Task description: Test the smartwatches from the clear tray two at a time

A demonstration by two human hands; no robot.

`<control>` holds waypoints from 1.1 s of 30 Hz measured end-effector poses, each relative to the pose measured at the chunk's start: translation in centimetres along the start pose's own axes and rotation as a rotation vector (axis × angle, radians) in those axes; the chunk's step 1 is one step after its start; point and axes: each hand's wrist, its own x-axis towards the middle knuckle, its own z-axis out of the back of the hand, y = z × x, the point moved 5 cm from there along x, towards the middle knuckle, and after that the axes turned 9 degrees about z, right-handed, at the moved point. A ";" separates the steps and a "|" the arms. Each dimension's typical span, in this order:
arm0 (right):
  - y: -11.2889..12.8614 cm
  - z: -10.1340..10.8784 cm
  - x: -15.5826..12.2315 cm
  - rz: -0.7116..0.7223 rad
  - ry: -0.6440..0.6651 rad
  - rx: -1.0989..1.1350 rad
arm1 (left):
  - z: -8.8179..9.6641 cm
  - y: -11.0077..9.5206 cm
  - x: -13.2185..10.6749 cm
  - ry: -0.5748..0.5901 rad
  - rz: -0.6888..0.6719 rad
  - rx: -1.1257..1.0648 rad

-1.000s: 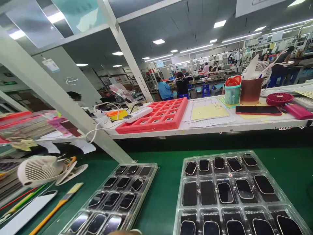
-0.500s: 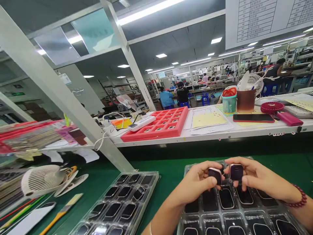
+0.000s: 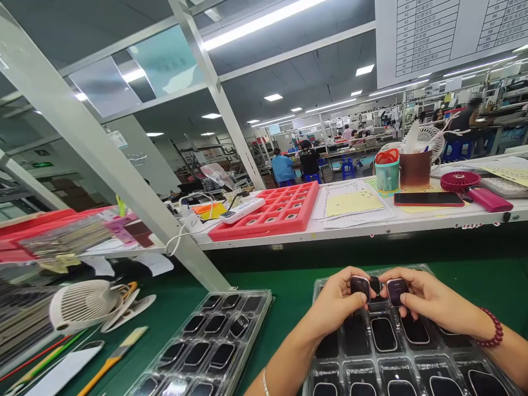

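Note:
My left hand pinches a small square smartwatch body with a dark face and a pale metal rim. A matching smartwatch body is between the thumb and fingers of my right hand, which has a dark red bead bracelet at the wrist. Both are held side by side, a little apart, with their dark faces toward me. Beneath my hands lies a clear plastic tray with several more watch bodies in its pockets. To the left, a second clear tray also holds several watch bodies.
A white shelf spans the back, bearing a red compartment tray, papers, a phone, a brown cup and a pink handheld fan. At left lie a brush and a white fan.
Both watch bodies stay in my hands. My right hand has shifted slightly left and its watch has tilted; the view has moved a little.

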 end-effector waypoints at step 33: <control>-1.1 0.5 0.2 0.023 0.050 0.180 | 0.4 1.3 0.3 0.181 0.013 -0.030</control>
